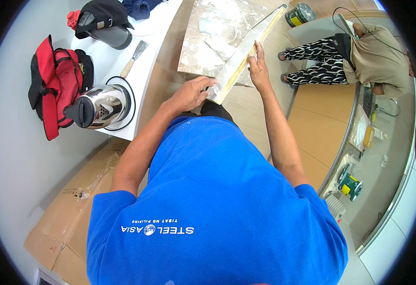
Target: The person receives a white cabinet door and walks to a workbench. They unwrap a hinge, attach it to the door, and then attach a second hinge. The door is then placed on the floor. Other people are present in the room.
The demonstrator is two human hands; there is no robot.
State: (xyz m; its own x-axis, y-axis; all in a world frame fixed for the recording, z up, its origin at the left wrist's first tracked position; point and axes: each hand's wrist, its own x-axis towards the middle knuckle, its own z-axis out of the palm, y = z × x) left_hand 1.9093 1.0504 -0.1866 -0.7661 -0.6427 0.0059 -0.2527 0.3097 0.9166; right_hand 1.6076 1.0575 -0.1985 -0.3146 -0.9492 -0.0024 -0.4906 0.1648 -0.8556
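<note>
A long narrow white board (239, 62) with a raw, yellowish wood edge slants away from my waist toward the far right. My right hand (259, 70) holds it along that edge, with the thumb on the near side and the fingers stretched along it. Beside the board's near end is my left hand (191, 94), its fingers loosely bent and apart. Whether those fingertips touch the board's face I cannot tell. Under and beyond the board lies a worn, white-smeared sheet (201, 50) on the floor.
At left, a white counter (144, 78) holds a putty knife (134, 59), a steel kettle (101, 107), a black cap (106, 23) and a red-black bag (58, 85). Cardboard (82, 199) lies below. A person (372, 57) bends over the right-hand counter; a bucket (300, 15) stands far right.
</note>
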